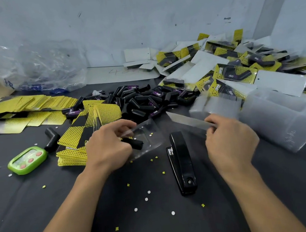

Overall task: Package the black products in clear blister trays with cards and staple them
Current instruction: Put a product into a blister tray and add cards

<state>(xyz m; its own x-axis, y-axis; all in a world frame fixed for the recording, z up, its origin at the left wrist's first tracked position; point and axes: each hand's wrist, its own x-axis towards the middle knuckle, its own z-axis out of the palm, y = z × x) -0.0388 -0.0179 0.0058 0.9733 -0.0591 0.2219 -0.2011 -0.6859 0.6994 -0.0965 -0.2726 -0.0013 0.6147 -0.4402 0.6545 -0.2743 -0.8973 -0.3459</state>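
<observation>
Black product [135, 145] and clear tray [147, 134] gripped in left hand [109, 147] — right hand [231, 138] pinches second tray [187, 120], fingers [211, 122] curled.

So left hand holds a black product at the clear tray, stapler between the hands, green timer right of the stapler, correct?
One slip: the head view shows the green timer left of the stapler, beyond the left hand. Rest holds: black product at the clear tray, stapler between left and right hand.

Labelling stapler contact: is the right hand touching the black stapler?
Apart. The head view shows bare dark table between the right hand and the stapler; the hand pinches a pale flat piece instead.
</observation>
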